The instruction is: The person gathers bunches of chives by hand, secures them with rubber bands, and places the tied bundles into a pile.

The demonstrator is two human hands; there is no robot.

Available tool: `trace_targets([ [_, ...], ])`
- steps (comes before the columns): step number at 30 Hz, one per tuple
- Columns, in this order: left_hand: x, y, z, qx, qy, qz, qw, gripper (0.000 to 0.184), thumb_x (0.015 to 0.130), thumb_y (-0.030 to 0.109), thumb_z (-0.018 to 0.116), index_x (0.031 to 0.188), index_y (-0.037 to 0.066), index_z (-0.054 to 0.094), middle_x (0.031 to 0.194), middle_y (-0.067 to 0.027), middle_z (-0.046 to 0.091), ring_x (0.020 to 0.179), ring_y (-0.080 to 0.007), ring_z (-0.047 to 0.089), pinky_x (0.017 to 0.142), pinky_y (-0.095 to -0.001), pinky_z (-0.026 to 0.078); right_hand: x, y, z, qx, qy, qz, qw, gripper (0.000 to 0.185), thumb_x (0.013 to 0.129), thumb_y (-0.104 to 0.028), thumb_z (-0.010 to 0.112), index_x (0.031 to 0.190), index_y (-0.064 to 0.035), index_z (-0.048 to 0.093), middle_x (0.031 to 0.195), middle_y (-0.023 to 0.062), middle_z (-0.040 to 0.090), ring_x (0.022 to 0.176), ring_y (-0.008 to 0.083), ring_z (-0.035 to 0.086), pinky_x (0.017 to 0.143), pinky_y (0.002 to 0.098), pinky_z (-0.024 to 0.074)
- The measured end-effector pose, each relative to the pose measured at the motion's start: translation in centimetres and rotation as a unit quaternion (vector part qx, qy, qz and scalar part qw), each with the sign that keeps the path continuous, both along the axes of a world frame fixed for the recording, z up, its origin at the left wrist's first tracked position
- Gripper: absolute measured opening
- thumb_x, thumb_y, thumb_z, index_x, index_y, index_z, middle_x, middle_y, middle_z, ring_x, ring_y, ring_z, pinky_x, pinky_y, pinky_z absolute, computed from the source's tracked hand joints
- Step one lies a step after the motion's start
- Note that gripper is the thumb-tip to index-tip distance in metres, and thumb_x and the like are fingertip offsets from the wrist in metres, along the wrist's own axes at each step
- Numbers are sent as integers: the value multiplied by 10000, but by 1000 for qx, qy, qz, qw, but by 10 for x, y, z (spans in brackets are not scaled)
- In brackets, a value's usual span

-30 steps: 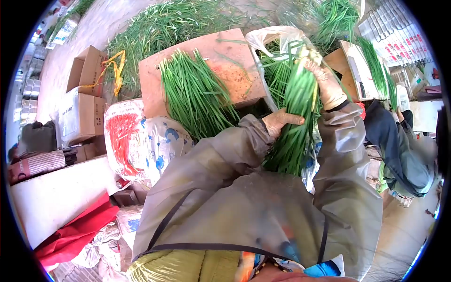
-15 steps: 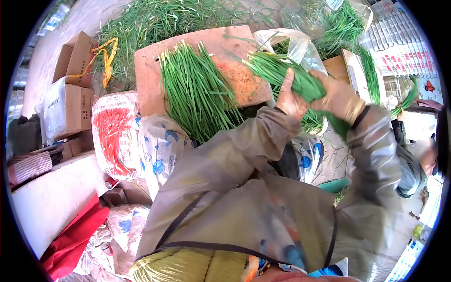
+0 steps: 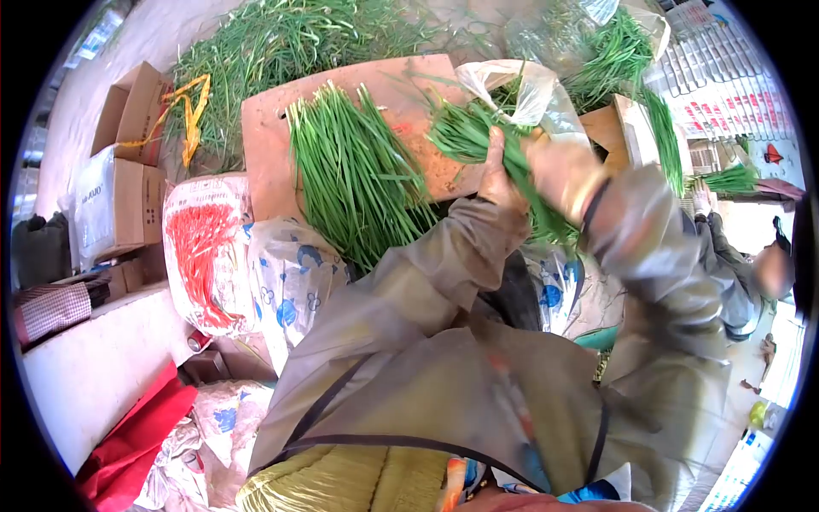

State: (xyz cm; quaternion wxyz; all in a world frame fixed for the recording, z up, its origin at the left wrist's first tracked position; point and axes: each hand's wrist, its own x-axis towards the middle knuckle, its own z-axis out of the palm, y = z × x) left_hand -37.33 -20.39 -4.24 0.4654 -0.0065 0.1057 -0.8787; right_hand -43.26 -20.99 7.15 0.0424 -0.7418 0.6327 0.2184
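Observation:
Over the board's right side, my left hand (image 3: 502, 175) is closed around a bunch of garlic chives (image 3: 465, 132), its thumb pointing up along the stems. The white ends fan out to the upper left, while the green leaves run down to the right. My right hand (image 3: 567, 175) is against the right side of this bunch, its fingers smeared by motion. To the left, a larger pile of garlic chives (image 3: 354, 175) lies on the reddish board (image 3: 264, 141), with its leaves hanging over the near edge.
Red ties (image 3: 203, 260) lie on a white sack at left. Loose greens (image 3: 281, 51) cover the ground behind the board. A plastic bag (image 3: 546, 98) stands behind my hands, and cardboard boxes (image 3: 136, 200) at far left. At right, another person's hand (image 3: 701, 198) is near some chives (image 3: 725, 179).
Both hands have shifted slightly left and down with the bunch. My right hand has moved from over the leaves to the bunch's right side. The other person's hand has come into view.

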Motion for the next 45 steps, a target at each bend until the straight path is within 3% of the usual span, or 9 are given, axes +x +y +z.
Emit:
trace_targets([
  [4, 24, 11, -14, -29, -128, -26, 991, 354, 771, 65, 675, 1091, 39, 526, 861, -100, 625, 788, -203, 614, 710, -324, 512, 5, 68, 29, -2, -202, -44, 978, 310, 851, -280, 567, 998, -9, 603, 997, 185, 627, 854, 320, 630, 736, 382, 502],
  [9, 94, 24, 2, -206, -343, -120, 909, 372, 768, 54, 667, 1116, 9, 543, 810, -75, 619, 704, -171, 603, 664, -286, 503, -14, 92, -66, -49, -714, -229, 660, 524, 861, -151, 633, 1304, -1, 396, 1023, 100, 609, 889, 155, 587, 783, 262, 485],
  [16, 191, 71, 47, -376, -530, -319, 690, 439, 693, 35, 726, 1094, 3, 551, 816, -71, 610, 719, -171, 610, 649, -285, 518, 68, 62, -26, -144, -878, -276, 364, 534, 770, -327, 720, 1177, -36, 533, 1013, 71, 622, 923, 162, 575, 816, 316, 459],
  [24, 291, 107, 83, -324, -499, -388, 704, 632, 637, 136, 750, 1194, -27, 498, 773, -89, 585, 639, -171, 555, 570, -269, 447, 74, 32, -67, -416, -495, -59, 760, 436, 916, -237, 537, 1316, -98, 436, 1159, 99, 565, 1002, 177, 542, 827, 286, 461],
  [32, 351, 130, 76, -330, -439, -406, 730, 671, 664, 161, 771, 1234, -12, 461, 775, -98, 586, 609, -158, 561, 538, -256, 460, 46, 33, -104, -326, -518, -345, 711, 349, 896, -81, 489, 1245, -93, 508, 1064, 119, 615, 953, 234, 587, 827, 285, 471],
  [34, 369, 145, 82, -351, -432, -372, 743, 718, 660, 166, 786, 1258, -6, 428, 797, -94, 577, 621, -154, 559, 504, -252, 478, -40, 18, -161, -352, -609, -343, 623, 347, 890, -349, 472, 1064, -74, 593, 967, 216, 628, 927, 333, 602, 811, 418, 456],
  [39, 401, 163, 55, -311, -431, -331, 780, 672, 635, 158, 803, 1196, -4, 471, 812, -97, 589, 641, -172, 579, 534, -274, 494, 3, 98, -121, 45, -189, -184, 963, 408, 797, -358, 607, 1096, -82, 579, 1051, 197, 617, 986, 346, 589, 861, 409, 451],
  [42, 402, 165, 40, -317, -450, -309, 775, 584, 636, 152, 799, 1122, -6, 516, 822, -114, 615, 649, -194, 596, 544, -291, 489, 52, 122, -86, -52, -311, -37, 948, 492, 741, -366, 700, 1130, -88, 584, 1023, 138, 644, 978, 306, 605, 858, 350, 452],
  [45, 393, 174, 33, -324, -467, -316, 760, 537, 651, 127, 787, 1110, 3, 537, 853, -123, 629, 664, -202, 607, 578, -294, 490, 102, 121, -55, -22, -671, -122, 731, 392, 799, -303, 680, 1094, -58, 601, 882, 69, 657, 784, 185, 615, 706, 283, 477],
])
